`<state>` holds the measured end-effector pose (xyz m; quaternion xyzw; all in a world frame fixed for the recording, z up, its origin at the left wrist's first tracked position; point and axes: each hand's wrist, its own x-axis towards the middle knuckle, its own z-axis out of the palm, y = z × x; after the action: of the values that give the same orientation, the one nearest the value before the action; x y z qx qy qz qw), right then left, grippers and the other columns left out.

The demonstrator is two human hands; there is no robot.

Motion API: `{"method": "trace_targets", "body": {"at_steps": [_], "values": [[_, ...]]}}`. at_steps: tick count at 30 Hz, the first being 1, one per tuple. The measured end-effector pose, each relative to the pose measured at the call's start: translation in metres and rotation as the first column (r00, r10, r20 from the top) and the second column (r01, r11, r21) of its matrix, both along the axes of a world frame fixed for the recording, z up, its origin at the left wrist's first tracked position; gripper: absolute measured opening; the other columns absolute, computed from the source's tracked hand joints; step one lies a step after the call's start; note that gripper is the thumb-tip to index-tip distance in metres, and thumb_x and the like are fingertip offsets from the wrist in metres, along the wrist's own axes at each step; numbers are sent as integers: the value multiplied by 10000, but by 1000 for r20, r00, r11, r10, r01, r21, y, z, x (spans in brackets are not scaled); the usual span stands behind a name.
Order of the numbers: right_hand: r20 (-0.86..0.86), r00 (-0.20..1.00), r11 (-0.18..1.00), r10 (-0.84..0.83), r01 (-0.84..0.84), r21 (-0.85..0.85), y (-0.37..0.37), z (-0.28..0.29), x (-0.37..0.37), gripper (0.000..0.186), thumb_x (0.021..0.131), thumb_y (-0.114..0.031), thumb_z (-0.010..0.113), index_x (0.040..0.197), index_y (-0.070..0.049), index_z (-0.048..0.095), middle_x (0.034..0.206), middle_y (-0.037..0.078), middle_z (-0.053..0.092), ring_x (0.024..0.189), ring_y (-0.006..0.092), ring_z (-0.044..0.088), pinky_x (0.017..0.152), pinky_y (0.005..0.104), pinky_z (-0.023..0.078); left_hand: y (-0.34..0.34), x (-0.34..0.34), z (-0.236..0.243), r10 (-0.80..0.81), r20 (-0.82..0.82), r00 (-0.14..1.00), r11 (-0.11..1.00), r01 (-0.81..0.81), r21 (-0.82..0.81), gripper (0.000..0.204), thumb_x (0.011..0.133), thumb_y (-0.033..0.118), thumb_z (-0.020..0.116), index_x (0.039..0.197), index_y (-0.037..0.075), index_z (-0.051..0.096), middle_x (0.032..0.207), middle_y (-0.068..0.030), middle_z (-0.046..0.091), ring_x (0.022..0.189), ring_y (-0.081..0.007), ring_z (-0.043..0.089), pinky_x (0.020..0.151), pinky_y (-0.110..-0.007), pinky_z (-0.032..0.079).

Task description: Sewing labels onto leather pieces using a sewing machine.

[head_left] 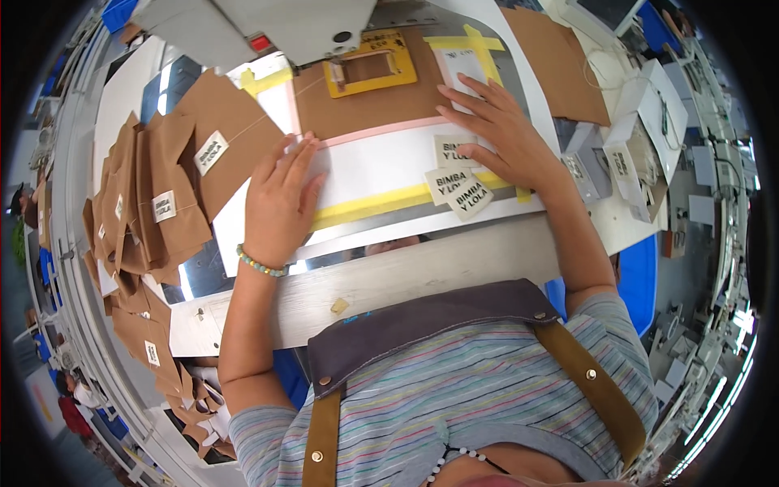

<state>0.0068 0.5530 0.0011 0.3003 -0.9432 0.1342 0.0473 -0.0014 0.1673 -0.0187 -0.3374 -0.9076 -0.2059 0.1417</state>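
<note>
A brown panel (365, 116) lies flat under the sewing machine head (268, 24), bordered by pink strips (381, 130) on a white sheet (373, 183). A yellow frame (399, 71) with a rectangular window rests on the panel beneath the machine. My left hand (282, 195) lies at the panel's near left corner, fingers stretched out and holding nothing. At the right edge, my right hand (505, 134) is spread, fingertips on the panel and its taped border. Three loose cream labels (472, 200) with black print overlap below my right palm; the thumb partly covers one.
Several brown pieces with cream labels (165, 205) are piled at the left. Another brown panel (560, 69) lies at the far right, near an open white box (649, 122). Yellow tape (373, 209) runs along the sheet's near side. A blue bin (639, 284) stands below the table's right side.
</note>
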Motion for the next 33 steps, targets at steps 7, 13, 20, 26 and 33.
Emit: {"method": "trace_targets", "body": {"at_steps": [7, 13, 20, 26, 33], "values": [[-139, 990, 999, 0, -6, -44, 13, -11, -12, 526, 1053, -416, 665, 1485, -115, 659, 1609, 66, 565, 1553, 311, 410, 1289, 508, 305, -2, -3, 2, -9, 27, 1000, 1000, 9, -1, 484, 988, 51, 714, 1466, 41, 643, 1443, -117, 709, 1372, -372, 622, 1127, -465, 521], [-32, 991, 961, -127, 115, -253, 21, 53, 21, 303, 981, -195, 764, 1260, -79, 790, 1341, 86, 737, 1184, 276, 709, 1018, 394, 560, 0, -7, -4, -16, 4, 1000, 1000, 16, -8, 472, 984, 91, 743, 1446, 52, 656, 1438, -100, 717, 1364, -369, 631, 1127, -473, 519], [476, 879, 975, 34, 77, -211, -4, 35, 42, 138, 961, -139, 753, 1048, -42, 706, 1051, 64, 611, 876, 231, 654, 810, 375, 539, 1, -6, -6, -5, 0, 1000, 1000, 5, -28, 461, 993, 102, 737, 1446, 69, 661, 1455, -90, 708, 1389, -367, 617, 1145, -477, 509], [427, 903, 912, 54, 129, -389, -1, 48, 18, 106, 972, -124, 758, 1031, -37, 752, 990, 22, 704, 851, 125, 682, 723, 289, 536, -4, -4, 10, -6, -2, 1000, 1000, 6, -2, 439, 980, 80, 739, 1414, 54, 680, 1444, -110, 706, 1387, -370, 615, 1139, -468, 513], [465, 877, 861, -117, 323, -394, -13, 32, -62, 156, 979, -203, 774, 1077, -95, 829, 927, -2, 765, 800, 59, 665, 656, 242, 502, -2, -6, 39, -145, 124, 982, 989, 139, 58, 437, 927, 43, 776, 1358, 33, 706, 1378, -150, 721, 1288, -379, 661, 1074, -453, 547]]}}
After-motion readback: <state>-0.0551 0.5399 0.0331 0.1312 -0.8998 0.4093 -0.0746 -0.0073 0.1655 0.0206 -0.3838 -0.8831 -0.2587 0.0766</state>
